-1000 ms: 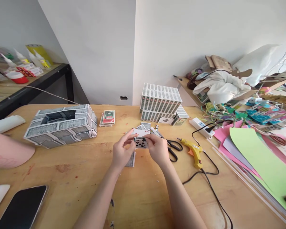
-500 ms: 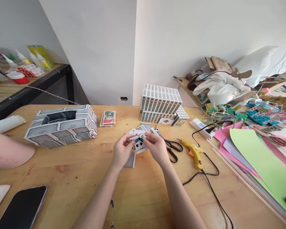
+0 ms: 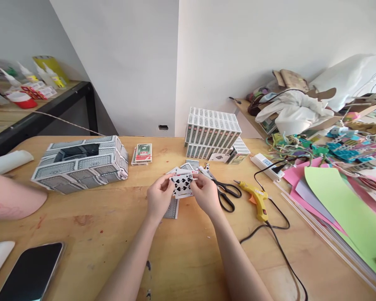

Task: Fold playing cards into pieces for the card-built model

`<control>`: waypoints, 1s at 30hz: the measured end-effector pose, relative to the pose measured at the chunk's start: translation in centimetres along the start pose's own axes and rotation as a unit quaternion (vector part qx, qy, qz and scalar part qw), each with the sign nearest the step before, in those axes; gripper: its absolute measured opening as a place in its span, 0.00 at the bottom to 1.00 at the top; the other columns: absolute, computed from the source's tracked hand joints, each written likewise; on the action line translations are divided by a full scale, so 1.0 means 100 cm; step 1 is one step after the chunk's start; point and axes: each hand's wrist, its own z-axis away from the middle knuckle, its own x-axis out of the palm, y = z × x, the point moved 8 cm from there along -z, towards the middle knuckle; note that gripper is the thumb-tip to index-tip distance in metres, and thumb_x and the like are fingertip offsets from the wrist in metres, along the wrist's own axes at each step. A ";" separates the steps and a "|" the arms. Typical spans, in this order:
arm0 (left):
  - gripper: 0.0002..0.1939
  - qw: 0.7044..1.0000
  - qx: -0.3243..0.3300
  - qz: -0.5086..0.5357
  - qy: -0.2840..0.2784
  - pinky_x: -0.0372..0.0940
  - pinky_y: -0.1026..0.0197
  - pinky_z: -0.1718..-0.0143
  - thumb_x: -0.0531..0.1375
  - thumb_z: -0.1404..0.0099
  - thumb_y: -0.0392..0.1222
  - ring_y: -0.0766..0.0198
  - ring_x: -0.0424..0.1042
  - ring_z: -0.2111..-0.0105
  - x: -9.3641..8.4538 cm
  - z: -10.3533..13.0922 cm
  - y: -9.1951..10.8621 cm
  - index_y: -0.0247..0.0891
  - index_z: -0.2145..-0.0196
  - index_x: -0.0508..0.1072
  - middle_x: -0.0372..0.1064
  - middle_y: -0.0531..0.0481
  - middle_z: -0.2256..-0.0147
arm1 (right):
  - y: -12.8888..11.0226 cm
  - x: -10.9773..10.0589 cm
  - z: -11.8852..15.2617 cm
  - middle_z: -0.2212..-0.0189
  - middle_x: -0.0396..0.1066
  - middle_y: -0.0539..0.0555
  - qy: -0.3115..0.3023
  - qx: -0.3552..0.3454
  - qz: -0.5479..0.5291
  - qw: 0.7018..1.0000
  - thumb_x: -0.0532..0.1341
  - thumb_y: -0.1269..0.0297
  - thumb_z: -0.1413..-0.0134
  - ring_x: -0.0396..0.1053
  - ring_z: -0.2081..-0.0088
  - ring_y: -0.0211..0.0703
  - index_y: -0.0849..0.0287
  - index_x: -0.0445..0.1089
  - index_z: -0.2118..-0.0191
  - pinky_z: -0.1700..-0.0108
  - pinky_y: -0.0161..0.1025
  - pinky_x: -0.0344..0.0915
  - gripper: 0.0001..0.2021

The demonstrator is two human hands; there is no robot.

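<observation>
Between both hands, near the middle of the table, are a few playing cards (image 3: 182, 186) with spades facing up. My left hand (image 3: 159, 195) pinches their left edge, and my right hand (image 3: 207, 193) pinches the right edge. Just below lies a grey patterned card piece (image 3: 172, 209) on the tabletop. More loose cards lie behind my hands, partly hidden by them. Black-handled scissors (image 3: 227, 196) lie right beside my right hand. Farther right is a yellow glue gun (image 3: 257, 200) with its black cable.
A box covered in patterned cards (image 3: 81, 165) stands left. Card packs (image 3: 144, 153) lie behind; stacked card boxes (image 3: 211, 133) stand by the wall. A power strip (image 3: 267, 167) and coloured paper (image 3: 341, 209) are right. A phone (image 3: 31, 271) lies front left; someone's arm (image 3: 15, 196) rests above.
The held cards have turned flat, so a spade card's face now shows where a bent piece was between my fingers. The camera view has shifted slightly.
</observation>
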 end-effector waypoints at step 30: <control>0.14 0.990 0.039 -0.097 -0.092 0.68 0.63 0.67 0.57 0.44 0.39 0.62 0.73 0.65 0.005 0.000 0.018 0.38 0.58 0.73 0.73 0.46 0.60 | -0.006 0.004 0.000 0.80 0.68 0.47 -0.021 -0.079 -0.010 0.997 0.55 0.61 0.49 0.66 0.78 0.37 0.58 0.67 0.67 0.74 0.33 0.63 0.07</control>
